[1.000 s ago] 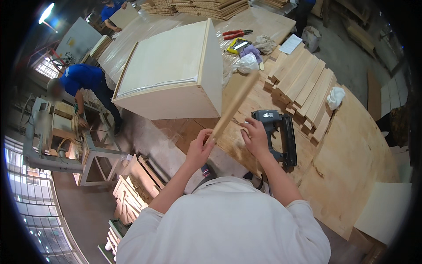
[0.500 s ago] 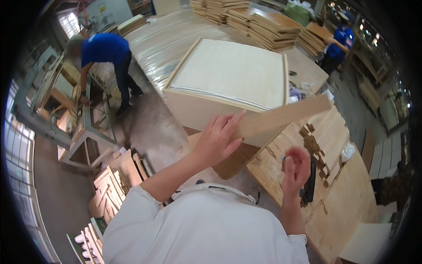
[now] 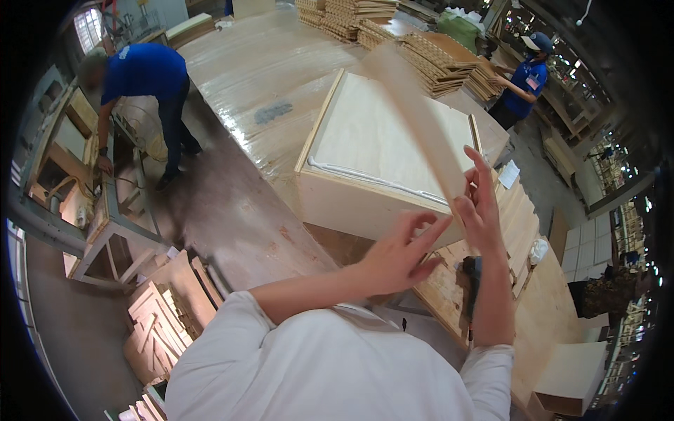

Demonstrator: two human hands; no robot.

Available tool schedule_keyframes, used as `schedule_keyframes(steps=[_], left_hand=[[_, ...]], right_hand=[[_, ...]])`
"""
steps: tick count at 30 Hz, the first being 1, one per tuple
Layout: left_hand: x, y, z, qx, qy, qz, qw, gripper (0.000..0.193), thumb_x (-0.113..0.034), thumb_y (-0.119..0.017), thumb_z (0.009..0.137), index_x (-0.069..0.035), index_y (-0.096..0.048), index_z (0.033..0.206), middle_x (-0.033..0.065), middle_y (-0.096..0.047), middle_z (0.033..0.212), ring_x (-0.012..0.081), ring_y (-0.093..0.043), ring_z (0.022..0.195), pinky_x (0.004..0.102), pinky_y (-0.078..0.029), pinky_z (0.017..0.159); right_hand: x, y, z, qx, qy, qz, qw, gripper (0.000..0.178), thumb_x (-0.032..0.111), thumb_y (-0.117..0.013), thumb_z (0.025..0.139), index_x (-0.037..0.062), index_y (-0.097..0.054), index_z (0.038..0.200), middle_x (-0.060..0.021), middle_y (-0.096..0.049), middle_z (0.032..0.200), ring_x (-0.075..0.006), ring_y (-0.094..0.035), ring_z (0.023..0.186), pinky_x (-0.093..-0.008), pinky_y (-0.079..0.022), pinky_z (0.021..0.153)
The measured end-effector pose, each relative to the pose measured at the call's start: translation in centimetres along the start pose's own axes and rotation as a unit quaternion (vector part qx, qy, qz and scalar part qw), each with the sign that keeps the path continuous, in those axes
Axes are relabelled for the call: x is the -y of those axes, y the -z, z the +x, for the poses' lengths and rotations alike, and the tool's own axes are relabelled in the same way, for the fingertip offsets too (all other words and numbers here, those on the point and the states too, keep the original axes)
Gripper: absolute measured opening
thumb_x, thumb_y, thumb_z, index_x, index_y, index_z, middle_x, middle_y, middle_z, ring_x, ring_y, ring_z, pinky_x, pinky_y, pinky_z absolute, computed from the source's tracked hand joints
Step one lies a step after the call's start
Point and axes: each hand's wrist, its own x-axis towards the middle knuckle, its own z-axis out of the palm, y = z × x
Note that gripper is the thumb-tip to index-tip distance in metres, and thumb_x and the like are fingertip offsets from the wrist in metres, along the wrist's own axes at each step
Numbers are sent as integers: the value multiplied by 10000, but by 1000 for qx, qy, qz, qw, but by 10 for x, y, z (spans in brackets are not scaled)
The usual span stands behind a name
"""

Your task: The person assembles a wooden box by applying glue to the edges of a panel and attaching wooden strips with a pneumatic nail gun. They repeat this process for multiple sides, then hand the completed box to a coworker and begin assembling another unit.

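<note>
A long flat wooden strip (image 3: 430, 133), blurred by motion, slants up and away from my right hand (image 3: 483, 207), which grips its near end. My left hand (image 3: 401, 254) is just left of that end, fingers apart and nothing in it. Beyond both hands stands a wooden box (image 3: 372, 208) with a pale recessed panel (image 3: 361, 130) on top. A glossy white bead (image 3: 372, 180), like glue, runs along the panel's near edge. The strip passes over the box and hides part of the panel.
The wooden workbench (image 3: 554, 319) at right carries a dark tool (image 3: 472, 274), partly behind my right forearm. A person in blue (image 3: 144, 74) bends over a frame at left; another (image 3: 525, 84) handles stacked boards (image 3: 428, 59) at the back. Wood pieces (image 3: 158, 316) lean at lower left.
The strip has gone from my left hand to my right and swung from pointing right to pointing up and away. My right hand has risen; the view has shifted slightly.
</note>
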Motion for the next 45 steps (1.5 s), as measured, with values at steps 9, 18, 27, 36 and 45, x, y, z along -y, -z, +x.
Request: schedule_keyframes(steps=[9, 18, 27, 36, 45], left_hand=[[28, 56, 15, -68, -40, 232, 970, 432, -102, -675, 722, -149, -588, 1142, 64, -538, 1064, 304, -491, 991, 422, -419, 867], [92, 75, 80, 97, 16, 375, 922, 328, -366, -575, 860, -150, -646, 1096, 65, -623, 1042, 245, -532, 1036, 400, -402, 881], [101, 68, 72, 152, 85, 311, 934, 280, -404, -546, 879, -234, -693, 1045, 29, -653, 950, 235, -552, 948, 364, -436, 848], [92, 65, 55, 149, 92, 311, 934, 284, -414, -527, 894, -250, -684, 1065, 25, -615, 982, 231, -524, 977, 372, -422, 858], [96, 71, 38, 123, 13, 322, 939, 281, -383, -550, 877, -233, -638, 1098, 28, -590, 1024, 230, -514, 998, 374, -417, 860]], right_hand=[[-4, 25, 73, 233, 63, -290, 926, 554, 320, -784, 688, 68, -581, 1137, -104, -533, 917, -231, -534, 860, -329, -435, 775], [-47, 0, 88, 216, 78, -272, 935, 439, 256, -721, 762, 84, -622, 1154, -84, -541, 888, -214, -532, 842, -318, -430, 757], [-46, -7, 70, 204, -22, -212, 955, 364, 212, -701, 789, 141, -659, 1144, -71, -529, 872, -189, -519, 829, -298, -432, 758], [-47, -9, 60, 221, -9, -219, 950, 359, 206, -705, 786, 134, -665, 1135, -45, -486, 842, -183, -479, 814, -300, -418, 777], [-39, -22, 45, 206, 61, -258, 942, 309, 162, -661, 818, 119, -664, 1124, -63, -505, 875, -214, -480, 884, -309, -417, 807]])
